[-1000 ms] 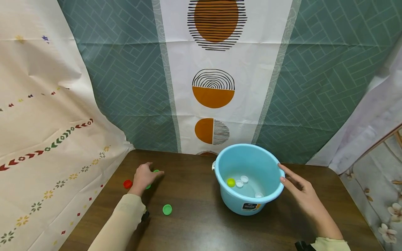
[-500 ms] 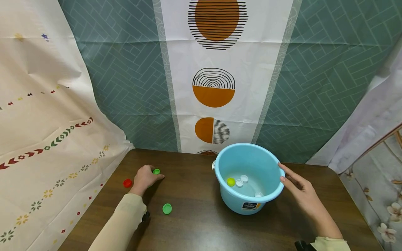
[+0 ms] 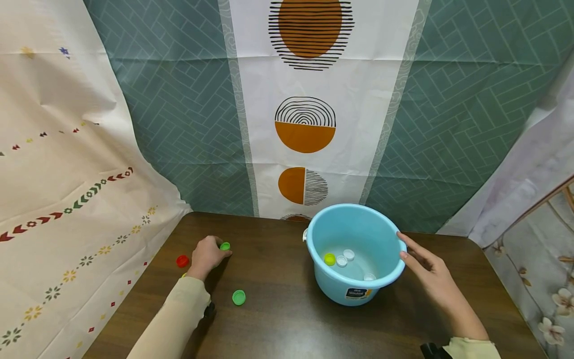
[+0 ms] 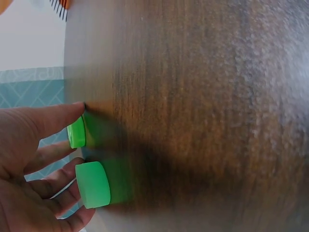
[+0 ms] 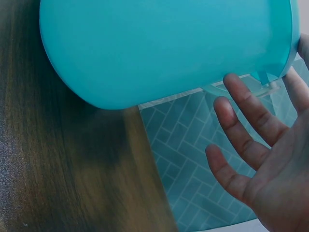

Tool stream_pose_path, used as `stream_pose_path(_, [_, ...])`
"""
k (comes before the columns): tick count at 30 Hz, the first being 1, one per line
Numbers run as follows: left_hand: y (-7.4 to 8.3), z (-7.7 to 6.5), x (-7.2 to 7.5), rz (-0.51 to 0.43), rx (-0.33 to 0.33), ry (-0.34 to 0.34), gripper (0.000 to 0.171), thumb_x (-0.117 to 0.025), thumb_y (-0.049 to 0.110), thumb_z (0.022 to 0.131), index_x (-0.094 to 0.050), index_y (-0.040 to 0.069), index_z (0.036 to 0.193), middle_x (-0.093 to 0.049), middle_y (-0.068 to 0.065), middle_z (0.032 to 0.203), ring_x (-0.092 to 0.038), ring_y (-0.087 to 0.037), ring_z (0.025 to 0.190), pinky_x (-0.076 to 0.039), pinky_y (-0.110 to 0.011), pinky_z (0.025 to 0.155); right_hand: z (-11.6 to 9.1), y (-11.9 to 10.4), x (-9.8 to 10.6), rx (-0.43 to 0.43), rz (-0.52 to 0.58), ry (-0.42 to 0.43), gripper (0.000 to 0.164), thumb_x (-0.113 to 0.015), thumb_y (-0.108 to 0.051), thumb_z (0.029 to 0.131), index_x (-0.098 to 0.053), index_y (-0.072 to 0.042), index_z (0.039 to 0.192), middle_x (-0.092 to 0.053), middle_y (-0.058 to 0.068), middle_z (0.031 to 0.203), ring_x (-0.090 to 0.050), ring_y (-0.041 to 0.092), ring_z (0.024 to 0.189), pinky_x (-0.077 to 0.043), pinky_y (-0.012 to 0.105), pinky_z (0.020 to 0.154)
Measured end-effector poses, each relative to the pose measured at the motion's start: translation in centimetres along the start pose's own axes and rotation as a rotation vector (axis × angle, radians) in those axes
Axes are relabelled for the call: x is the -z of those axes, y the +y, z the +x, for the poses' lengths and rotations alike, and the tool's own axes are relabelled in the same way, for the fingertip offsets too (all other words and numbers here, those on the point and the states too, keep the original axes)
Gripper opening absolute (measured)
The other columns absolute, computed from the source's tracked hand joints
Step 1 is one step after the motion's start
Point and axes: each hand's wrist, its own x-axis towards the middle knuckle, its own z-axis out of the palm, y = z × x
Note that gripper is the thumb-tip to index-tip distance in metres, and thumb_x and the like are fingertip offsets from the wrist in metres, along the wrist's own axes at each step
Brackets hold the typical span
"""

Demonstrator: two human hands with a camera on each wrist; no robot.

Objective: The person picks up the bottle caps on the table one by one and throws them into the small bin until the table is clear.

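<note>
Over woodgrain (image 3: 282,319), the left hand (image 3: 207,256) curves around disc-shaped caps (image 4: 93,186)

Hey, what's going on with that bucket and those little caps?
A person's left hand curls around two green bottle caps. Their right hand touches a light blue bucket at its rim; inside are one yellow cap and three white caps. Another green cap and a red cap lie on the table.
</note>
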Motion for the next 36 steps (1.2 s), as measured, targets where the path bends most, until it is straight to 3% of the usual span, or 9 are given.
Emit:
stream_pose_path(24, [0.2,-0.4,-0.2,-0.007,-0.013,0.02,0.042,-0.074,0.038,0.077,-0.067,0.007,0.103,-0.068,-0.012,0.101,-0.059,-0.025,0.079,-0.048,-0.043,0.065,0.1,0.4,0.1,0.002,-0.018,-0.007,0.046,-0.049,-0.033,0.097,-0.038,-0.035,0.142,-0.05,0.007,0.139,-0.055,-0.007,0.105,-0.048,0.015,0.079])
stream_pose_path(30, [1.3,-0.6,0.0,-0.058,-0.05,0.067,0.038,-0.071,0.038,0.078,-0.068,0.008,0.102,-0.069,-0.011,0.101,-0.06,-0.025,0.078,-0.049,-0.043,0.066,0.1,0.4,0.1,-0.001,-0.012,-0.015,0.047,-0.048,-0.035,0.097,-0.037,-0.036,0.142,-0.05,0.008,0.139,-0.055,-0.007,0.104,-0.048,0.016,0.078])
stream_pose_path(36, [3.3,-0.8,0.3,-0.136,-0.105,0.137,0.037,-0.072,0.036,0.078,-0.067,0.01,0.104,-0.07,-0.007,0.097,-0.061,-0.021,0.073,-0.049,-0.035,0.061,0.0,0.5,0.1,0.007,-0.002,-0.016,0.047,-0.048,-0.034,0.097,-0.037,-0.035,0.142,-0.05,0.009,0.138,-0.055,-0.006,0.105,-0.048,0.016,0.078])
